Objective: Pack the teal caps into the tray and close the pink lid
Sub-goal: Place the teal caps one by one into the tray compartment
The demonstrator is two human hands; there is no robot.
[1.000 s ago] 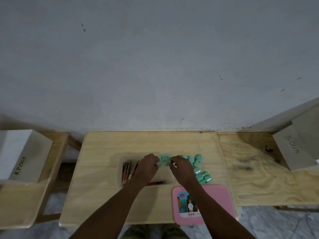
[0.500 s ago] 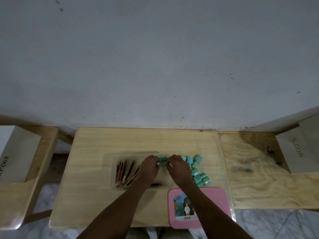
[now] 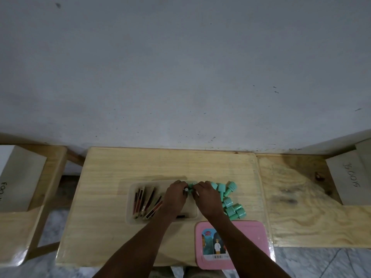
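A clear plastic tray point(image 3: 130, 199) lies in the middle of the wooden table, with several dark pencils point(image 3: 144, 203) in its left half. My left hand point(image 3: 174, 197) and my right hand point(image 3: 206, 199) meet over the tray's far right corner, fingers pinched together on teal caps point(image 3: 190, 186). A loose heap of several more teal caps point(image 3: 230, 201) lies on the table just right of the tray. The pink lid point(image 3: 247, 241) with a picture label rests flat at the table's near right, partly under my right forearm.
The wooden table point(image 3: 120, 167) stands against a grey wall. A rougher plywood surface point(image 3: 301, 207) adjoins on the right with a labelled box point(image 3: 347, 177). Another labelled box point(image 3: 18, 177) sits on a wooden stand at the left.
Both hands have stayed together over the caps at the tray's far right corner. The view has shifted slightly; the tray, heap and lid lie as before.
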